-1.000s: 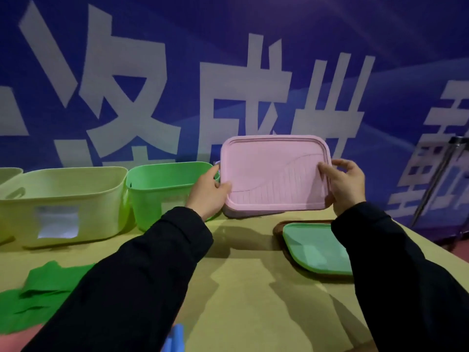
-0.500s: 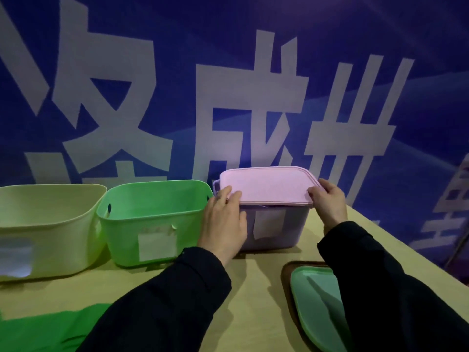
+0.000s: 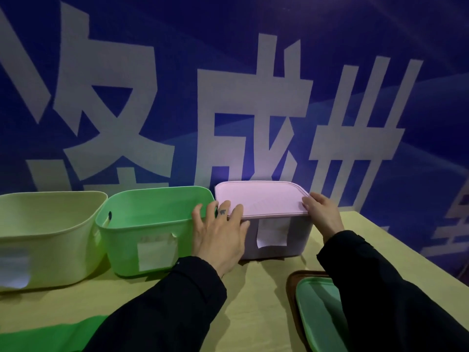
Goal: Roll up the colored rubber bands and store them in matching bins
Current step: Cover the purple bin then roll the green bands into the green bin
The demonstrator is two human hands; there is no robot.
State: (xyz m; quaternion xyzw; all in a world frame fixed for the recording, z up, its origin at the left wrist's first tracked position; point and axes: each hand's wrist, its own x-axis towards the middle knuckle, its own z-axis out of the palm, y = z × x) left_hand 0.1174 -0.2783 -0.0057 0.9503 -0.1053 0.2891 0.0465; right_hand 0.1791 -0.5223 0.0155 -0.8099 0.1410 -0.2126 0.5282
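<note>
Left hand: the left hand (image 3: pixel 219 237) is spread with fingers nearly straight; its fingertips lie on the near-left corner of the pink lid (image 3: pixel 258 202), and the palm stands in front of the gap between the pink bin (image 3: pixel 297 240) and the green bin (image 3: pixel 152 232). It grips nothing.
Right hand: the right hand (image 3: pixel 321 214) rests on the near-right corner of the pink lid with fingers lightly bent over the edge; whether the thumb hooks under the rim cannot be told.
Pink lid: lies flat on the pink bin and covers its opening; the lid edge overhangs the bin's front wall.
Bin row: yellow bin (image 3: pixel 45 237), green bin and pink bin stand side by side along the back of the tabletop (image 3: pixel 253 301), close against a blue banner (image 3: pixel 253 97). Yellow and green bins are open at the top. Each bin carries a pale label on its front wall.
Free room: bare tabletop lies between the two dark sleeves, in front of the bins. The right tabletop edge runs diagonally past the pink bin.
Green lid: a green lid (image 3: pixel 317 313) lies on a brown tray (image 3: pixel 291 288) near the right forearm, partly hidden by the sleeve.
Green band: a flat green rubber band (image 3: pixel 50 336) lies at the near-left edge of the view, well apart from both hands, below the left sleeve.
</note>
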